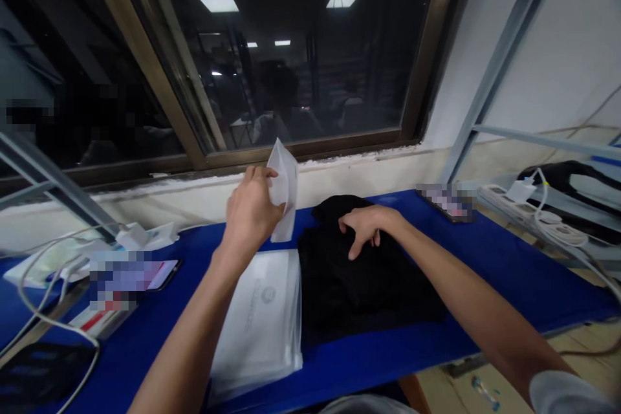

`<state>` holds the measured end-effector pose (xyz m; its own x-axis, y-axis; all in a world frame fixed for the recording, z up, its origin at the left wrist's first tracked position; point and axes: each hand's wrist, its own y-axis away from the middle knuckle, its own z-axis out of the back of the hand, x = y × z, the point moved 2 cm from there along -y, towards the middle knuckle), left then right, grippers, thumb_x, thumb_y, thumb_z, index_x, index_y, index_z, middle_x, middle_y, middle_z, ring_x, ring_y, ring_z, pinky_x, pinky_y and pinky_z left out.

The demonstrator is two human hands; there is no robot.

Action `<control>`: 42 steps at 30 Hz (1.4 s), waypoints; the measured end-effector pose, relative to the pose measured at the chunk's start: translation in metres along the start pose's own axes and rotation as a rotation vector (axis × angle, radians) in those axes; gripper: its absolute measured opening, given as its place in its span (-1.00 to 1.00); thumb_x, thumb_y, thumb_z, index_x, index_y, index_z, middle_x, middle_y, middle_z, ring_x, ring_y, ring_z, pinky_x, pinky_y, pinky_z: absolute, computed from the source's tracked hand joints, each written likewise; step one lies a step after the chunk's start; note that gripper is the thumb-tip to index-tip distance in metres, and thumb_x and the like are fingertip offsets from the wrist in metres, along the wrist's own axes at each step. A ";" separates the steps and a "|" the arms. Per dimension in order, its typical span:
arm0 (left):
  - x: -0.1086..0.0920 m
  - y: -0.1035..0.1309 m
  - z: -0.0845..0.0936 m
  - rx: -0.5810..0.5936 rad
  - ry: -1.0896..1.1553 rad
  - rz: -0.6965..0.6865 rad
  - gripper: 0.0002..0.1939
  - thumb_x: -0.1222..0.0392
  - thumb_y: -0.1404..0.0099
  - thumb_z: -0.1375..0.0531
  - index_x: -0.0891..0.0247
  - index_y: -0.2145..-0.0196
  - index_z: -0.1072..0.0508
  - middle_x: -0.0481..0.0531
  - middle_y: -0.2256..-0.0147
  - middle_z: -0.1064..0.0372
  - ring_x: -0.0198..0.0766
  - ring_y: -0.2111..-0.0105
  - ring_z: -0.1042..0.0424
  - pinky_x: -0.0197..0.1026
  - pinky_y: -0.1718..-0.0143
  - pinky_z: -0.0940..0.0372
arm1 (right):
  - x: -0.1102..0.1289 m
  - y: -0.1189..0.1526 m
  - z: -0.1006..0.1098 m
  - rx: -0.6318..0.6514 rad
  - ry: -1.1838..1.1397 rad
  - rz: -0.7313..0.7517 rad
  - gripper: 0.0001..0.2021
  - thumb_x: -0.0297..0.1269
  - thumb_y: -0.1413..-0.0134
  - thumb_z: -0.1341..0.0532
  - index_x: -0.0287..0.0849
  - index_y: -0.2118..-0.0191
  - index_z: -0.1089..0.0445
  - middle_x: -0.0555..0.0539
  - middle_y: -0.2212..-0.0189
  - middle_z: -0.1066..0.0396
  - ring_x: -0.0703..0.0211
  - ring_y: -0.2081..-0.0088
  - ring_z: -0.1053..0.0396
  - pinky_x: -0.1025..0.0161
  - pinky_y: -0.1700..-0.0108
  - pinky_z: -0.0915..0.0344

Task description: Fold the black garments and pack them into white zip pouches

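My left hand point(253, 207) pinches a thin white sheet point(286, 197), folded lengthwise and standing up near the window wall; I cannot tell whether it is paper or plastic. Below that hand lies a stack of frosted zip bags point(259, 317) with a small round print on top. Beside the stack is a pile of folded black cloth point(363, 284), whose exact kind I cannot make out. Over the far part of this cloth is my right hand point(365, 228), thumb and fingers apart, with the fingertips at or just above the fabric.
A phone point(165, 275) and white cables point(61, 323) lie on the left of the blue tabletop point(485, 259). Another phone point(446, 202) is at the back right, near a power strip point(533, 213). Metal posts point(499, 71) and a window point(310, 45) border the table.
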<state>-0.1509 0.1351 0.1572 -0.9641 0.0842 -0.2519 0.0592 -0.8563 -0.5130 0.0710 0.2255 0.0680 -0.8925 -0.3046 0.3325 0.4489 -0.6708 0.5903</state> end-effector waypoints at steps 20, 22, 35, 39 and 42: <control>-0.006 -0.005 -0.035 0.038 -0.041 -0.158 -0.21 0.36 -0.15 -0.28 0.32 -0.33 -0.19 0.24 -0.18 -0.26 0.06 0.05 -0.50 0.01 0.07 -0.44 | 0.003 -0.029 0.005 0.108 0.268 0.332 -0.14 0.09 0.52 -0.55 -0.20 -0.03 -0.50 -0.11 0.10 -0.50 -0.09 0.10 -0.46 0.20 0.14 -0.34; -0.006 -0.006 -0.039 0.035 -0.038 -0.217 -0.33 0.40 -0.20 -0.23 0.26 -0.28 -0.32 0.18 -0.16 -0.32 0.05 0.02 -0.49 0.00 0.05 -0.43 | 0.002 -0.031 0.004 0.146 0.241 0.402 -0.29 0.07 0.41 -0.52 -0.20 0.06 -0.55 -0.10 0.13 -0.54 -0.11 0.07 -0.47 0.20 0.10 -0.34; -0.007 -0.003 -0.041 0.081 -0.192 -0.268 -0.35 0.47 -0.21 -0.15 0.24 -0.27 -0.31 0.19 -0.24 -0.28 0.14 -0.07 -0.46 0.04 0.06 -0.44 | -0.012 0.030 0.039 -0.395 -0.792 0.679 -0.33 -0.24 0.18 -0.50 0.06 -0.14 -0.43 -0.04 -0.03 -0.50 0.01 -0.02 -0.48 0.17 -0.02 -0.46; -0.017 0.005 -0.049 0.159 -0.190 -0.324 -0.19 0.45 -0.21 -0.15 0.23 -0.39 -0.07 0.26 -0.35 -0.07 0.13 0.04 -0.53 0.07 0.12 -0.45 | -0.002 0.047 0.044 -0.506 -1.057 0.824 -0.26 -0.32 0.13 -0.46 0.17 -0.23 -0.32 0.03 0.00 -0.52 0.06 0.01 -0.51 0.13 -0.03 -0.48; -0.019 0.006 -0.051 0.178 -0.101 -0.348 -0.11 0.44 -0.20 -0.16 0.21 -0.43 0.05 0.24 -0.39 0.01 0.13 -0.03 -0.50 0.06 0.07 -0.45 | 0.007 0.043 0.042 -0.522 -1.021 0.771 -0.36 -0.38 0.17 -0.45 0.08 -0.13 -0.46 0.01 -0.01 -0.54 0.01 -0.07 -0.46 0.03 -0.19 -0.37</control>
<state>-0.1190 0.1545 0.1170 -0.9397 0.3421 -0.0022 -0.3126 -0.8612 -0.4008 0.0857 0.2232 0.1268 0.1008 -0.2371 0.9662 0.5398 -0.8028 -0.2533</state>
